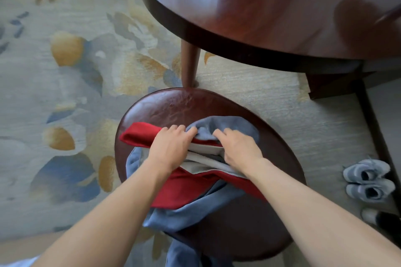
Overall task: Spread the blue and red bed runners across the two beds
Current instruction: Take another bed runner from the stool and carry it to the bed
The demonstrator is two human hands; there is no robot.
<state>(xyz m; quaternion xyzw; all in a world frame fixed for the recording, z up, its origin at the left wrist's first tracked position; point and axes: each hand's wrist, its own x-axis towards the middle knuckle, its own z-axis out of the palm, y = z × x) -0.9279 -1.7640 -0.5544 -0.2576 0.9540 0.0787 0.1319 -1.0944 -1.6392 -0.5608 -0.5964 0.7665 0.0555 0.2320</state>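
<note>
A red bed runner (184,188) and a blue bed runner (227,128) lie bundled together on a round brown leather stool (178,104). Pale lining shows between their folds. Part of the blue runner hangs over the stool's near edge toward the floor. My left hand (171,145) lies on the bundle with its fingers curled into the cloth where red meets blue. My right hand (238,147) grips the blue cloth just to the right of it. No bed is in view.
A round dark wooden table (260,17) stands just beyond the stool, one leg (191,65) close to the stool's far edge. A pair of grey shoes (366,178) sits on the patterned carpet (76,71) at the right, beside another table leg.
</note>
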